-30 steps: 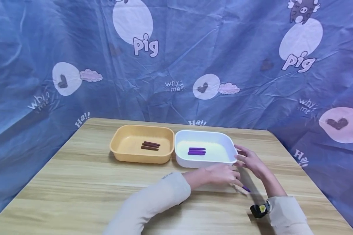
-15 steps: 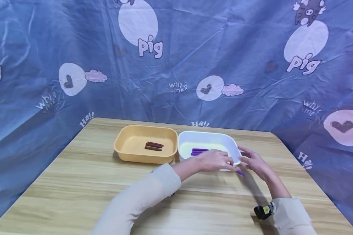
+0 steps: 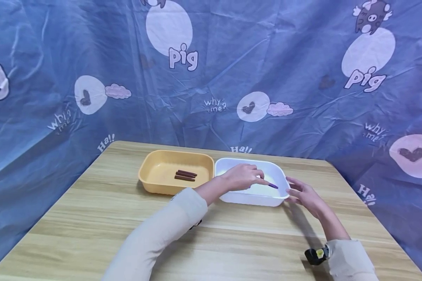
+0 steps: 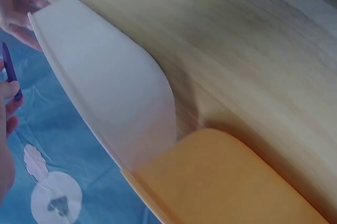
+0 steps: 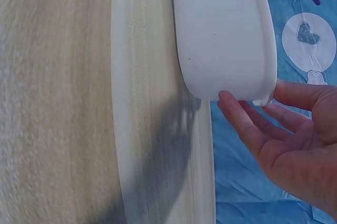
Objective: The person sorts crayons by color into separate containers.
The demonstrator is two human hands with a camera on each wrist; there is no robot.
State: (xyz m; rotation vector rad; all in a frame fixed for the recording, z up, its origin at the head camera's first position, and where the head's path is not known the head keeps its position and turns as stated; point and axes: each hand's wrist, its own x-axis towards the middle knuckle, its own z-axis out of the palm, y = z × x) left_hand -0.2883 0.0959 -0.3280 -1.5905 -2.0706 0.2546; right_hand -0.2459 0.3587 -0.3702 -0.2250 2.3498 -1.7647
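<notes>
In the head view my left hand is over the white bin, pinching a purple crayon between thumb and fingers. The crayon sticks out to the right, above the bin's floor; in the left wrist view its dark tip points up. My right hand touches the bin's right end. In the right wrist view its extended fingers rest at the end wall and rim, spread apart. The other purple crayons in the white bin are mostly hidden behind my left hand.
An orange bin stands against the white bin's left side, with 3 brown crayons lying inside. Both bins are on a wood-grain table. A blue printed cloth hangs behind the table.
My left hand has lifted the purple crayon from the table in front of the white bin, moving up and left over it. My right hand stays at the bin's end. The head view has shifted slightly.
</notes>
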